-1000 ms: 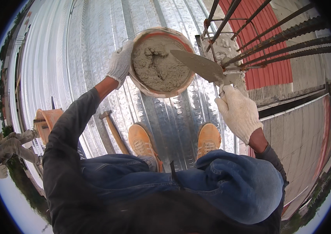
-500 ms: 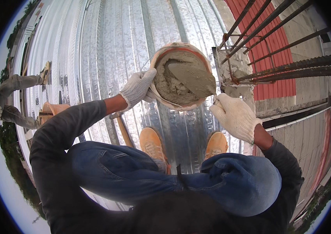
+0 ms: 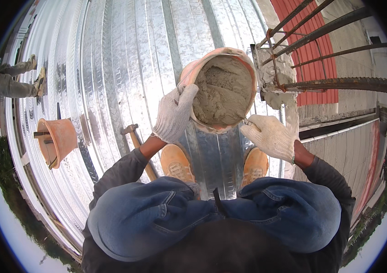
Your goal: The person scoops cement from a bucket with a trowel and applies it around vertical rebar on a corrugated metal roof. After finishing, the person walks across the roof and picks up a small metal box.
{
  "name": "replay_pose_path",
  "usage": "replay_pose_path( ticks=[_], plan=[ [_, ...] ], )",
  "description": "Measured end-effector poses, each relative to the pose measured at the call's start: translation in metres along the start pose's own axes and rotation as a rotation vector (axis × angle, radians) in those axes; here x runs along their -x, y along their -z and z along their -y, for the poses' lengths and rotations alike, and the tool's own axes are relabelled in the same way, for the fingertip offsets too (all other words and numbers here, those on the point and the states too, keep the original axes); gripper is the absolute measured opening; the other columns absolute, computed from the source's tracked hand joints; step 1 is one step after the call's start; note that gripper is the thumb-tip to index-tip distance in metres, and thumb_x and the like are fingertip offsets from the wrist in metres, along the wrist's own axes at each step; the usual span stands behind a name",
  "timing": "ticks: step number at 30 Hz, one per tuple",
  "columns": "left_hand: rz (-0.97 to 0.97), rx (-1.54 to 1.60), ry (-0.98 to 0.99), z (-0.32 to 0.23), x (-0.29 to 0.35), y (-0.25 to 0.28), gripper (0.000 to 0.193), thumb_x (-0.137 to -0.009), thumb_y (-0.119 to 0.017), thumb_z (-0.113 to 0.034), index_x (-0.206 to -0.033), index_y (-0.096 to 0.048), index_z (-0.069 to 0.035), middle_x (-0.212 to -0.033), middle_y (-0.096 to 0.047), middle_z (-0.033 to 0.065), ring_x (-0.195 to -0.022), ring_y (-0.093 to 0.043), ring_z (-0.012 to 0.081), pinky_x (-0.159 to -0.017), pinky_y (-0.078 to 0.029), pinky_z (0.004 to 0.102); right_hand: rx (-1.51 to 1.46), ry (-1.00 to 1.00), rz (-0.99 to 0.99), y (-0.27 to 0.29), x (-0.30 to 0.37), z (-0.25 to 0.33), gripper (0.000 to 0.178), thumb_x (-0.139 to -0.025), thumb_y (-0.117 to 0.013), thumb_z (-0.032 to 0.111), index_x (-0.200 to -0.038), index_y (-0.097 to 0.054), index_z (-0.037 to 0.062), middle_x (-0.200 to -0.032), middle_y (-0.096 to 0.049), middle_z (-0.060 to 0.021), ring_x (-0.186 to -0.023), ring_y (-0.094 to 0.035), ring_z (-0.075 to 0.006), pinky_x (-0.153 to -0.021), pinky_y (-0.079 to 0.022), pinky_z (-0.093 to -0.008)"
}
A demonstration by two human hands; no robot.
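Holding bucket [image 3: 190,69], left hand [image 3: 174,113] at rim [image 3: 252,73], trowel [image 3: 246,121] in right hand [image 3: 273,138]

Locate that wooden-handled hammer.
In the head view, the hammer lies left of centre on ribbed silver metal decking, beside the orange left shoe, partly hidden by the dark-sleeved left forearm.

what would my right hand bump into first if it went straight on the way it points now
Likely the lower-right rim of the round orange bucket holding wet grey mortar, just up and left of your white-gloved right hand; the exact gap is hard to judge.
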State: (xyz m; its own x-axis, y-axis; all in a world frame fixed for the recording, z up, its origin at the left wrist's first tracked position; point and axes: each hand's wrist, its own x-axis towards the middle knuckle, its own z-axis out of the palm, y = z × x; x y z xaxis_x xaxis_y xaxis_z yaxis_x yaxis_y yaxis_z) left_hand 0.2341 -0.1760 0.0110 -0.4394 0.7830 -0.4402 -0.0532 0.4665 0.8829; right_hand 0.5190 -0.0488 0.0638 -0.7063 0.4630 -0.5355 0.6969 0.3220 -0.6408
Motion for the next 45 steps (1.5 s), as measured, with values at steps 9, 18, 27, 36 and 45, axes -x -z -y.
replay_pose_path(
  ticks=[9, 18, 27, 36, 45],
  plan=[
    [-0.054, 0.107, -0.024, -0.002, 0.008, 0.007, 0.058, -0.118, -0.069, -0.05, -0.132, -0.076, 0.006, -0.094, -0.076, 0.0018, -0.077, -0.07, 0.0054, -0.065, -0.059, 0.0249, -0.446, -0.188, 0.274, 0.006, -0.01, 0.02, 0.047, -0.118, -0.061, 0.045, -0.111, -0.074, 0.001, -0.084, -0.068, -0.0028, -0.068, -0.066, -0.0105, -0.06, -0.054, -0.032],
    [-0.066, 0.065, -0.062, 0.038, -0.023, 0.053, 0.056, -0.118, -0.066, -0.055, -0.123, -0.077, 0.0, -0.083, -0.077, 0.0036, -0.058, -0.071, 0.0089, -0.05, -0.059, 0.0238, -0.509, -0.216, 0.084, 0.003, 0.016, 0.001, 0.042, -0.116, -0.065, 0.04, -0.098, -0.07, 0.0021, -0.076, -0.063, 0.0003, -0.06, -0.057, -0.0081, -0.055, -0.047, -0.0295],
    [-0.094, 0.05, -0.059, 0.038, -0.037, 0.061, 0.061, -0.119, -0.063, -0.056, -0.119, -0.078, 0.003, -0.082, -0.079, 0.0074, -0.057, -0.074, 0.0125, -0.048, -0.06, 0.0251, -0.349, -0.222, -0.373, -0.019, 0.061, -0.007, 0.031, -0.113, -0.062, 0.029, -0.121, -0.063, -0.0005, -0.1, -0.068, -0.02, -0.093, -0.072, -0.0313, -0.084, -0.058, -0.0458],
    [-0.105, 0.011, -0.063, 0.031, -0.037, 0.06, 0.059, -0.119, -0.064, -0.054, -0.121, -0.076, 0.004, -0.084, -0.079, 0.0092, -0.06, -0.075, 0.0144, -0.05, -0.06, 0.0266, -0.193, -0.18, -0.69, -0.088, 0.023, -0.036, 0.049, -0.108, -0.066, 0.011, -0.153, -0.049, 0.0008, -0.137, -0.059, -0.0352, -0.123, -0.065, -0.0581, -0.105, -0.053, -0.0619],
    [-0.085, 0.148, -0.047, 0.054, -0.052, 0.068, 0.053, -0.119, -0.066, -0.049, -0.132, -0.074, 0.002, -0.102, -0.082, 0.0129, -0.073, -0.081, 0.0192, -0.054, -0.067, 0.0309, -0.402, -0.165, -0.531, -0.105, -0.016, -0.065, 0.048, -0.11, -0.06, 0.024, -0.15, -0.052, -0.0013, -0.128, -0.069, -0.0364, -0.119, -0.07, -0.0549, -0.106, -0.054, -0.0571]
  ],
)
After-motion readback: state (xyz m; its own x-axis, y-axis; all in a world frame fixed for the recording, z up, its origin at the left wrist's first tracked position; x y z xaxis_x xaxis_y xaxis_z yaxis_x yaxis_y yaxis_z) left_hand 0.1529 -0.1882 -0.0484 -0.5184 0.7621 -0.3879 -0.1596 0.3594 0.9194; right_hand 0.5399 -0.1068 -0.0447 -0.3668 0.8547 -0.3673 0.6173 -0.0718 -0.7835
